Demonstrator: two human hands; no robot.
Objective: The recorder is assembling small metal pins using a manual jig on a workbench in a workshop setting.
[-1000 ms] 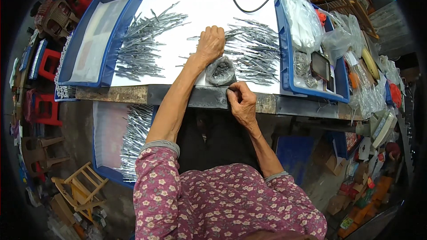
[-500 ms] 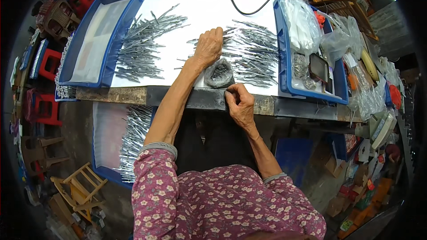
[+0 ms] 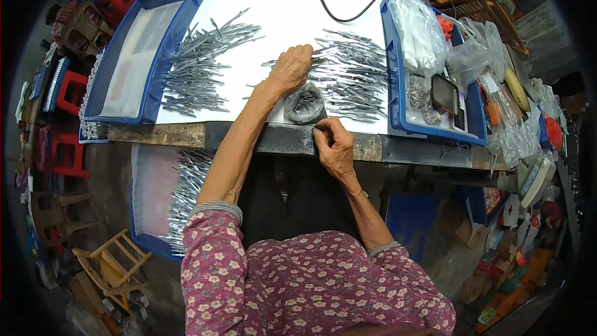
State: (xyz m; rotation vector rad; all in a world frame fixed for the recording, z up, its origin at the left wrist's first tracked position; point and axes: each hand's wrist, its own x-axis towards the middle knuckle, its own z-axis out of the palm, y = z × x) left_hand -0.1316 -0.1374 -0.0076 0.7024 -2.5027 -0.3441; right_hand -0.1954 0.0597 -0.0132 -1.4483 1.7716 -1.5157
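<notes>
The left hand (image 3: 291, 70) reaches far across the smooth white tabletop (image 3: 280, 6), its fingers curled down onto the near edge of a loose heap of thin grey metal rods (image 3: 351, 74); whether they actually pinch a rod cannot be told. Just near of that hand sits a small crumpled clear plastic bag of dark little metal parts (image 3: 305, 103), touching the table's front edge. The right hand (image 3: 336, 146) rests on the rough, worn wooden front rail (image 3: 186, 134), fingers bent tight with the tips pressed together at the rail, seemingly nipping something too small to make out. A second, spikier pile of grey rods (image 3: 202, 65) lies to the left, beside a shallow blue plastic tray (image 3: 155, 96). On the right, a deeper blue plastic bin (image 3: 398, 106) holds glossy clear bags. Below the table, more rods (image 3: 186, 193) fill a pale tray.
</notes>
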